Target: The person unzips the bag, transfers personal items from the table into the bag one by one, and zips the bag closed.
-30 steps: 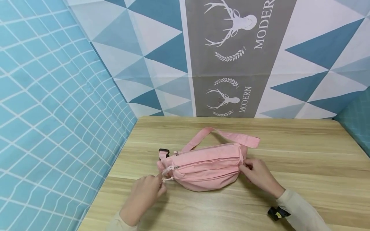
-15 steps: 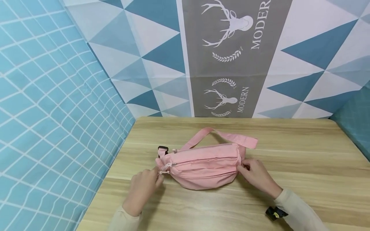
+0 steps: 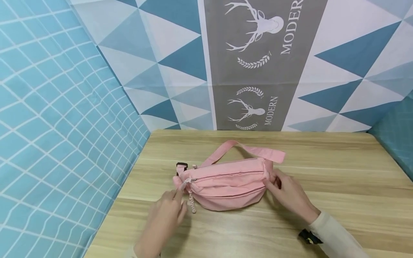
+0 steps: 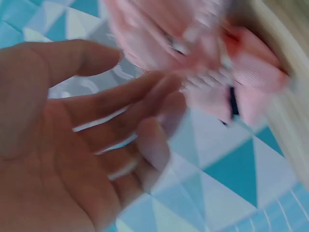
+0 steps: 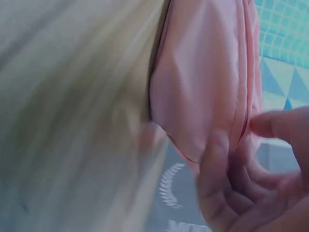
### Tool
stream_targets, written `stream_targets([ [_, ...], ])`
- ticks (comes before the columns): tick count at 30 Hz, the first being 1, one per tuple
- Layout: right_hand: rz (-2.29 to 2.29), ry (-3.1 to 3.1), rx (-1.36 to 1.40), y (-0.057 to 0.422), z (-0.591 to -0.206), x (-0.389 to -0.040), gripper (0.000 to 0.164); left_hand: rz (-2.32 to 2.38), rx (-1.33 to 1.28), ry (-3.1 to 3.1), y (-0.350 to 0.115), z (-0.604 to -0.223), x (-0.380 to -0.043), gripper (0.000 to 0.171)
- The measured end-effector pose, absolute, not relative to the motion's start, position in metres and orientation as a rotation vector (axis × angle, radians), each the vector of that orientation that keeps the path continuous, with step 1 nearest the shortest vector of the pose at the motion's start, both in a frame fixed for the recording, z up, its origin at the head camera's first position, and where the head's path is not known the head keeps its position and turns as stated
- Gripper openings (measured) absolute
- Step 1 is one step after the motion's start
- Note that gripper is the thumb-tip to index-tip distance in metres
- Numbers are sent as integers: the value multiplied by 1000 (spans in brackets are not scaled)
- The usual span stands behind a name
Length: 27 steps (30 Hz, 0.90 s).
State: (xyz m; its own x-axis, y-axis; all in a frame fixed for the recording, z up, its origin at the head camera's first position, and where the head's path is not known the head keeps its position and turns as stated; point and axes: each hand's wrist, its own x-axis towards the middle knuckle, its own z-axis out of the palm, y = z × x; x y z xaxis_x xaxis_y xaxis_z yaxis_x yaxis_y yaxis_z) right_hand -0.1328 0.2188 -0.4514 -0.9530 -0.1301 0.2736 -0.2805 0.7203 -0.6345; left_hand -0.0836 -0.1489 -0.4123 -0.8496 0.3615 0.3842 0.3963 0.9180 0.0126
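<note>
A pink waist bag lies on the wooden table, its zippers running left to right. At its right end my right hand pinches the fabric between thumb and fingers; the right wrist view shows the fingertips close by a zipper seam. My left hand is at the bag's left end, fingers extended and thumb apart in the left wrist view. Its fingertips reach a white braided zipper pull. Another braided pull hangs loose in front of the bag.
The bag's pink strap loops behind it, its loose end at the right. A black buckle sits at the back left corner. Patterned cloth walls rise behind and left of the wooden table.
My left hand has let go of the lower zipper pull, which now hangs down in front, and has shifted toward the braided pull above it. My right hand has moved slightly up the bag's end.
</note>
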Motion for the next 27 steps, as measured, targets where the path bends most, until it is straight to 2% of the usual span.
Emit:
stream_targets([
  [2,948,-2595,433,217,-448,-130,19,-153,-680,-2629,-139,-410,-79,30],
  [4,847,-2496,581,215,-446,-127,19,-201,-820,-2606,-127,-412,-76,36],
  [7,696,-2442,801,209,-447,-124,35,-177,-971,-2641,-111,-420,-74,47],
  [10,590,-2488,915,206,-450,-120,43,-92,-998,-2701,-103,-431,-73,59],
  [18,427,-2545,933,205,-453,-119,45,22,-905,-2775,-105,-446,-87,69],
  [27,420,-2575,909,212,-460,-127,46,-29,-991,-2749,-101,-453,-112,69],
])
